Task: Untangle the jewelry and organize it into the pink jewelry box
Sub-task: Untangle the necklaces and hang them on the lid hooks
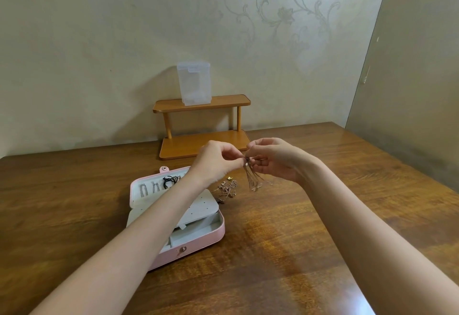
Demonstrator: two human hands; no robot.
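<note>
A tangled bunch of thin rose-gold chains hangs above the table, pinched at its top between the two hands, its loose ends dangling down toward the wood. The left hand grips the knot with thumb and forefinger curled in on it; the right hand pinches the same knot from the other side, its remaining fingers bent beneath. The two hands meet at the knot, fingertips nearly touching.

Just below and to the left of the hanging chains, a second heap of rose-gold chain jewelry lies on the table, with a small gold-coloured piece beside it. Left of that heap sits the open pink rectangular jewelry box, its lid laid back flat. Silver chains and a black cord piece lie against the lid's pale lining, and a grey perforated flap rests over the base compartments. The left forearm crosses over the box.

All of this rests on a dark brown glossy wooden table. Farther back stands a two-tier orange-brown wooden shelf, with a clear plastic lidded container upright on its top tier, against a pale wall with a scroll pattern
</note>
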